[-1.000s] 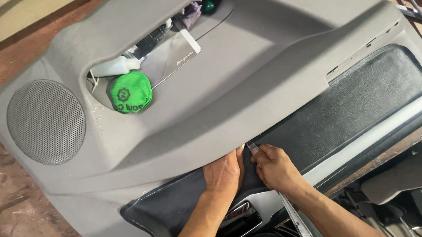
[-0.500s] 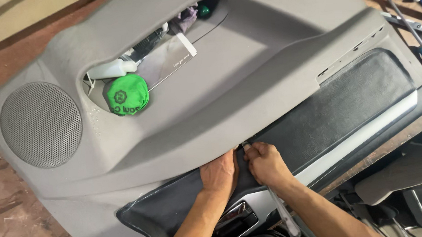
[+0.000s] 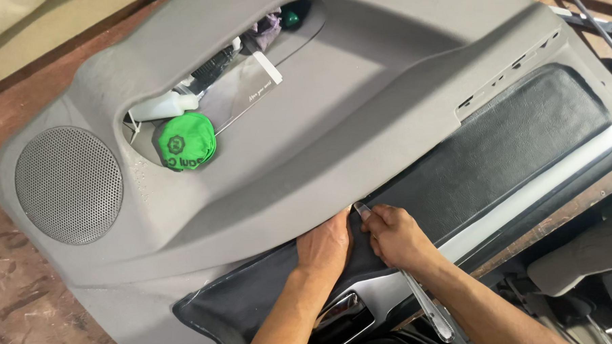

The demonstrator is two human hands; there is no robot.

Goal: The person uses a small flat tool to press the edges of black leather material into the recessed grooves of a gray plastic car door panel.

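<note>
Black trim [image 3: 495,158] stays under our hands: left hand [image 3: 325,246] still presses flat, open; right hand [image 3: 396,236] keeps gripping the metal tool [image 3: 426,303] at the door panel [image 3: 357,89] seam.

Lighting: bright, even daylight falling from about 1 o'clock. Soft shadow inside the storage recess of the grey moulded plastic door panel [image 3: 331,123]; faint sheen on the black padded leatherette insert [image 3: 515,151]. Sharpness: good centrally. Slight wide-angle curvature toward the edges; mild softness at 5 o'clock.
</note>
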